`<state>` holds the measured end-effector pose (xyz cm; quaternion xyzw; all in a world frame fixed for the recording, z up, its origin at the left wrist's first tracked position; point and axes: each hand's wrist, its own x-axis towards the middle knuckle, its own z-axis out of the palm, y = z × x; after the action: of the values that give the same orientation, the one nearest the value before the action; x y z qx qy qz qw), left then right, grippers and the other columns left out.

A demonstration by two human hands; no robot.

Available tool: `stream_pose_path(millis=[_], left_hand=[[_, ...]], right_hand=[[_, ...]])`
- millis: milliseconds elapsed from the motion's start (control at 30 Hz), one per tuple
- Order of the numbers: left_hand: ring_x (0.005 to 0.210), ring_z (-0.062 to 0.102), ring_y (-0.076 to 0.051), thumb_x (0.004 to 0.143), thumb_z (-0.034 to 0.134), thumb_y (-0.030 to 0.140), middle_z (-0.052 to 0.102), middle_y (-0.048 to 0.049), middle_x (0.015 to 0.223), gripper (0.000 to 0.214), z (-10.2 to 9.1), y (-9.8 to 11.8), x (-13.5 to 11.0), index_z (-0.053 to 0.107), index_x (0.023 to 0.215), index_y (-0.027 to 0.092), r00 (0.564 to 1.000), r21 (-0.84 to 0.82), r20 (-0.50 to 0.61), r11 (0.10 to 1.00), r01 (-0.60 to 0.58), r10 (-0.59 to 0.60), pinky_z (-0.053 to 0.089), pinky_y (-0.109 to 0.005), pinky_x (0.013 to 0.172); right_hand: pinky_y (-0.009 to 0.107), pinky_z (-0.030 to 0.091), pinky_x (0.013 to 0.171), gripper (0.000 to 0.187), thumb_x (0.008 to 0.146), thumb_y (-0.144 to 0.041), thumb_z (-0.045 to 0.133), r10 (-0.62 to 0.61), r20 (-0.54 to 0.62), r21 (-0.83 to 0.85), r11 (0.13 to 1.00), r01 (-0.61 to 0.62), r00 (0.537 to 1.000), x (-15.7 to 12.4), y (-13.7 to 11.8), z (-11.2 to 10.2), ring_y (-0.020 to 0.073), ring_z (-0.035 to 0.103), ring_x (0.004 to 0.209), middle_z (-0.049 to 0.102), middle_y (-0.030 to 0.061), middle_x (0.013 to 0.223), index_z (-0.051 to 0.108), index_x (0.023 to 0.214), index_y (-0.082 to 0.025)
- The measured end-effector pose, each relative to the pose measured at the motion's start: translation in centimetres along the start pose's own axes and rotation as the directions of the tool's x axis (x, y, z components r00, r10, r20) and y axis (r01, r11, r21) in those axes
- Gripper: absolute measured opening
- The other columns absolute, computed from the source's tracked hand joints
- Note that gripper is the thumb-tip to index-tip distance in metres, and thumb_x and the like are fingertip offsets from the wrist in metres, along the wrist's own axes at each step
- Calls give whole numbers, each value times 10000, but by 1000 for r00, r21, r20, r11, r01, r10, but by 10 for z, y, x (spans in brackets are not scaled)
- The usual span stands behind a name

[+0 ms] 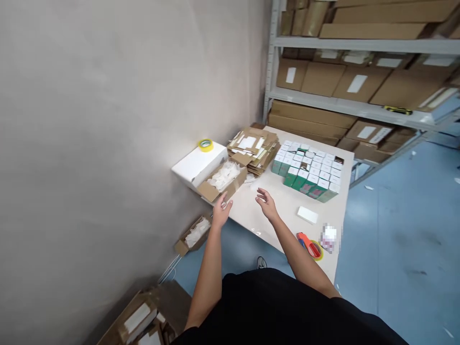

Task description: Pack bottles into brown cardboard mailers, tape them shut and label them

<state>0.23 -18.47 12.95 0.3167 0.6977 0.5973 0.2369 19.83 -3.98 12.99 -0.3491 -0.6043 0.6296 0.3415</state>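
My left hand point(222, 211) is raised near the table's front left edge, its fingers apart and holding nothing. Just beyond it lies an open cardboard box point(240, 181) with crumpled white packing material point(225, 175) inside. Over the tabletop point(247, 207), my right hand point(266, 203) hovers with fingers loosely spread and nothing between them. To its right sits a small white box point(307, 214). Behind that, several small green-and-white boxes point(316, 177) stand packed together in rows.
A tape dispenser point(309, 245) lies at the table's near right. Flattened cardboard point(258, 143) is piled at the back left, beside a white box point(197, 163) with a tape roll point(205, 145) on top. Shelves point(323, 93) hold cartons behind. More open boxes point(194, 235) sit low at left.
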Motion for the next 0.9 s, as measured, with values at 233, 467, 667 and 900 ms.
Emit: stream_pose_path(millis=[233, 467, 667, 900], left_hand=[[1346, 609, -306, 901, 748, 427, 617, -138, 1479, 555, 91, 23, 44, 639, 1417, 255, 972, -10, 229, 999, -50, 51, 542, -476, 1084], [1265, 649, -282, 916, 719, 416, 629, -152, 1440, 529, 147, 20, 86, 627, 1407, 242, 914, -27, 399, 997, -68, 73, 561, -454, 1030], [1204, 669, -253, 929, 694, 417, 677, -126, 1357, 449, 184, 10, 114, 661, 1343, 247, 819, -1, 570, 997, -74, 62, 552, -433, 1020], [1197, 676, -254, 945, 666, 435, 703, -121, 1323, 400, 228, 0, 103, 690, 1288, 232, 682, 11, 731, 999, -33, 14, 549, -426, 1030]], right_hand=[[499, 554, 1029, 582, 852, -455, 688, 43, -240, 34, 999, -36, 970, 13, -1, -72, 312, 637, 1281, 603, 129, 1500, 603, 1400, -278], [499, 552, 1026, 587, 855, -470, 687, 32, -458, 0, 999, -36, 889, 21, 7, -101, 311, 639, 1275, 611, 125, 1488, 603, 1406, -288], [488, 550, 1018, 593, 848, -461, 681, 92, -675, -15, 990, -138, 733, -4, 21, -115, 302, 635, 1263, 622, 129, 1461, 601, 1406, -275], [488, 552, 1018, 624, 844, -457, 642, 181, -836, 36, 960, -277, 519, -59, 58, -121, 283, 649, 1224, 628, 127, 1442, 569, 1434, -267]])
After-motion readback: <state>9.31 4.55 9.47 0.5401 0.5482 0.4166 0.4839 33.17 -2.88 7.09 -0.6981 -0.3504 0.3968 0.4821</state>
